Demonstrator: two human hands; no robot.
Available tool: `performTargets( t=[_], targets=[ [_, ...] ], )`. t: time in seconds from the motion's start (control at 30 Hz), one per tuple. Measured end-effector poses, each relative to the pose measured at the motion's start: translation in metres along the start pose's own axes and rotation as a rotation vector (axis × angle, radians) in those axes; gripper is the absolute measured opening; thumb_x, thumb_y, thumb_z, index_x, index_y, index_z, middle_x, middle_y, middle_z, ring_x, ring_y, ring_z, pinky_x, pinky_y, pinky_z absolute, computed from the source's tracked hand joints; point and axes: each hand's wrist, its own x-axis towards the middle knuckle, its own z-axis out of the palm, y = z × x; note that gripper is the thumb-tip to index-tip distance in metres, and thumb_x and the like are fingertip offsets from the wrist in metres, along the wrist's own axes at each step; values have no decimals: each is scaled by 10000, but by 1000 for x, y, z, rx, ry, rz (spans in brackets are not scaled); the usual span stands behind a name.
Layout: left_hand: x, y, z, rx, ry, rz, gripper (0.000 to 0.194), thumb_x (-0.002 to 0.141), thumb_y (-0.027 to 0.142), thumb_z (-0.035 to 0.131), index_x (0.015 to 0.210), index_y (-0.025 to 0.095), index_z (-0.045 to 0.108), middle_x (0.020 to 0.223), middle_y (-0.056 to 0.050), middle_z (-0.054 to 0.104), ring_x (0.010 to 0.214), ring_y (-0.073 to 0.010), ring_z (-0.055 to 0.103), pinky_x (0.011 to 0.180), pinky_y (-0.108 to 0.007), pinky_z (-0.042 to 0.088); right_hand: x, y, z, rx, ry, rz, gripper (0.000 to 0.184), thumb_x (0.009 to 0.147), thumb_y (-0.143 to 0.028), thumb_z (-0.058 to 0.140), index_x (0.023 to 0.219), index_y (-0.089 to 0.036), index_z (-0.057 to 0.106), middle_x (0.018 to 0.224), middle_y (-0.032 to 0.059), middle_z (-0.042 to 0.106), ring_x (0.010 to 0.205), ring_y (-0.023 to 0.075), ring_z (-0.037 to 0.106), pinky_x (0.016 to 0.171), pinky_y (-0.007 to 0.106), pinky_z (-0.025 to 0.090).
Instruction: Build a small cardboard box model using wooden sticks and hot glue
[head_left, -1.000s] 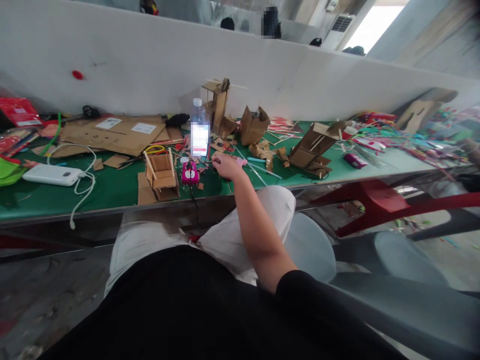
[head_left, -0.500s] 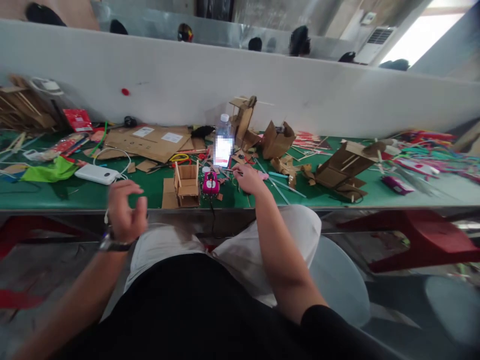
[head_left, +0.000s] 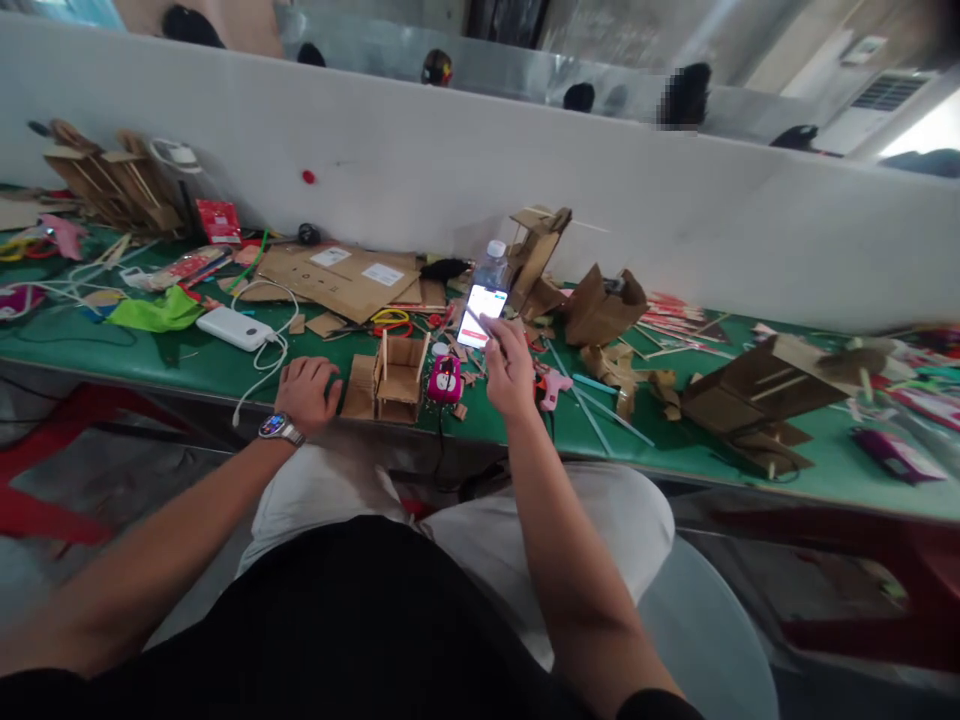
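Observation:
My left hand (head_left: 307, 390), a watch (head_left: 280, 428) on its wrist, lies on the green table mat (head_left: 187, 360) near the front edge. Its fingers rest loosely spread, touching a flat cardboard piece (head_left: 361, 385), and hold nothing. Beside that stands a small open cardboard frame (head_left: 401, 365), then a pink gadget (head_left: 445, 380). My right hand (head_left: 510, 368) is raised above the mat, fingers pinched on a thin stick (head_left: 478, 322). The stick's tip points at a lit phone (head_left: 480, 312) propped against a water bottle (head_left: 491, 265).
A pink glue gun (head_left: 553, 385) lies right of my right hand. A white power bank (head_left: 234, 328) with its cable, flat cardboard sheets (head_left: 337, 280) and a green cloth (head_left: 154, 312) lie to the left. Cardboard models (head_left: 761, 395) and scraps crowd the right. A white partition (head_left: 420, 160) backs the table.
The view swung left. My left hand came up from below and settled on the mat by the cardboard. My right hand lifted off the mat with the stick, toward the phone.

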Motion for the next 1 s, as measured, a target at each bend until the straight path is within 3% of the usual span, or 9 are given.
performTargets(
  t=[0.13, 0.3, 0.47, 0.63, 0.83, 1.0],
  targets=[
    [2, 6, -2, 40, -22, -1, 307, 1050, 393, 497, 1140, 205, 722, 1312, -176, 730, 1293, -410, 559, 1076, -577, 425, 58, -19, 26, 116, 204, -123, 616, 1162, -597, 246, 1610, -330, 573, 1489, 141, 624, 1433, 313, 612, 1177, 564, 569],
    [3, 10, -5, 71, -27, -4, 282, 1069, 390, 494, 1107, 216, 712, 1300, -164, 735, 1279, -393, 568, 1076, -566, 425, 106, -39, 47, 208, 136, -271, 559, 1176, -561, 260, 1612, -374, 555, 1507, 107, 620, 1405, 292, 630, 1111, 533, 625],
    [4, 12, -5, 79, -43, -13, 255, 1078, 362, 492, 1104, 227, 706, 1286, -146, 739, 1270, -368, 569, 1090, -551, 412, 104, -42, 52, 281, 5, -311, 547, 1159, -620, 323, 1549, -377, 622, 1460, 105, 653, 1364, 299, 655, 1108, 547, 624],
    [6, 11, -8, 103, -79, -9, 264, 1090, 364, 469, 1116, 227, 693, 1316, -145, 722, 1259, -367, 555, 1084, -551, 402, 95, -42, 47, 334, -43, -302, 541, 1121, -680, 412, 1452, -375, 712, 1380, 93, 711, 1332, 315, 675, 1165, 586, 568],
    [8, 13, -9, 92, -80, 0, 243, 1084, 335, 477, 1108, 222, 692, 1317, -149, 725, 1265, -376, 550, 1078, -559, 392, 96, -45, 31, 308, -132, -395, 452, 1152, -548, 473, 1459, -329, 723, 1355, 107, 719, 1306, 279, 684, 1161, 537, 558],
    [10, 14, -10, 34, -70, -5, 217, 1068, 326, 496, 1104, 230, 687, 1299, -151, 731, 1268, -387, 566, 1081, -569, 389, 88, -50, 29, 230, -232, -370, 477, 1152, -564, 463, 1462, -308, 721, 1374, 122, 706, 1340, 279, 668, 1179, 541, 551]
  ],
)
